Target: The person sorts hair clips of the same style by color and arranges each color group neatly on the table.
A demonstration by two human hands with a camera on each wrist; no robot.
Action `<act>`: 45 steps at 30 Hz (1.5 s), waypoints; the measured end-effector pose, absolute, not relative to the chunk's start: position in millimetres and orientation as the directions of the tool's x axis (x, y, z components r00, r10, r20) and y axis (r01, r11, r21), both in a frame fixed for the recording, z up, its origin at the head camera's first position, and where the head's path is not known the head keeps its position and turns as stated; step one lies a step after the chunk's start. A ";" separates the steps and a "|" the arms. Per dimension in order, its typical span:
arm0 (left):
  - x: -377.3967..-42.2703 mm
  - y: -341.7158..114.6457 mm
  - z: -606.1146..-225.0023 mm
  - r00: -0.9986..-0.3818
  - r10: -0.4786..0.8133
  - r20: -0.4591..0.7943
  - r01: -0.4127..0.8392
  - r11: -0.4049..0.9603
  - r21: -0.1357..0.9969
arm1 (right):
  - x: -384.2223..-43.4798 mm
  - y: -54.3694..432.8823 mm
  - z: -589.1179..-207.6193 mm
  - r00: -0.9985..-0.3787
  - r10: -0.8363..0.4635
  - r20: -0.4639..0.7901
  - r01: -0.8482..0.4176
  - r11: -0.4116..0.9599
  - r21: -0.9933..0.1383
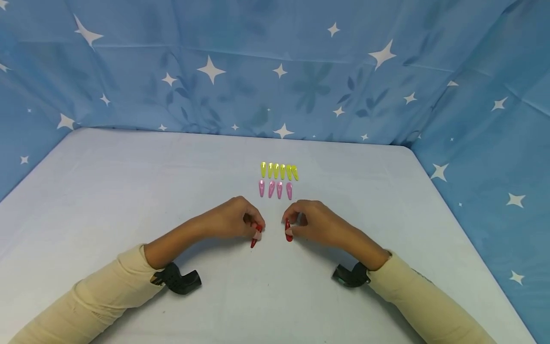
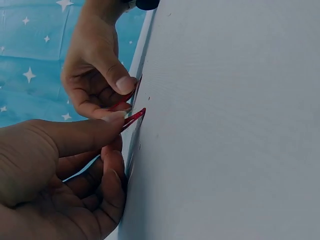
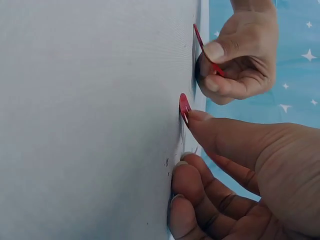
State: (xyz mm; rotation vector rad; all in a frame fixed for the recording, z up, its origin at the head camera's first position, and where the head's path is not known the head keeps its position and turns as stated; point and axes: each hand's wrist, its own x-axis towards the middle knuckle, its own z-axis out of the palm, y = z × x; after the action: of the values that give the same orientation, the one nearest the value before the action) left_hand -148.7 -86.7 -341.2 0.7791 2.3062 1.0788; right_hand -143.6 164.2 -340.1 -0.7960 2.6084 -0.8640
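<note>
Between thumb and fingers, my left hand (image 1: 235,219) pinches a red snap hair clip (image 1: 253,242), its narrow tip pointing down toward the table. My right hand (image 1: 315,220) pinches another red hair clip (image 1: 289,235), whose rounded end is lowest, close over the white cloth. A small gap separates the two hands. In the left wrist view the left clip (image 2: 134,118) sticks out past the thumb; part of it is hidden by the fingers. The right wrist view shows the rounded end of the right clip (image 3: 184,106) beyond the thumb.
Beyond the hands lies a row of pink hair clips (image 1: 271,189), and behind it a row of several yellow hair clips (image 1: 276,170). A white cloth covers the table (image 1: 129,191). A blue star-patterned curtain (image 1: 258,71) hangs along the back and sides.
</note>
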 end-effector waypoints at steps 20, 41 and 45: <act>-167.7 -85.8 -335.1 -0.794 0.573 -0.201 0.125 0.478 0.869 | -161.3 154.4 -340.3 -0.809 -0.584 -0.062 -0.334 0.545 -0.769; -185.3 -78.0 -342.6 -0.879 0.437 -0.192 0.062 0.503 0.862 | -178.2 129.6 -346.6 -0.855 -0.510 -0.098 -0.212 0.514 -0.831; -187.3 -78.7 -343.0 -0.873 0.450 -0.188 0.068 0.494 0.867 | -180.0 126.5 -345.6 -0.863 -0.496 -0.101 -0.220 0.548 -0.807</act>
State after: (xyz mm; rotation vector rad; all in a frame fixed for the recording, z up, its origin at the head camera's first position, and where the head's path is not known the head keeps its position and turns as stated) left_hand -187.3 -78.7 -343.0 0.4306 2.3514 1.3381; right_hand -180.0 126.5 -345.6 -0.5908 2.4696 -1.2231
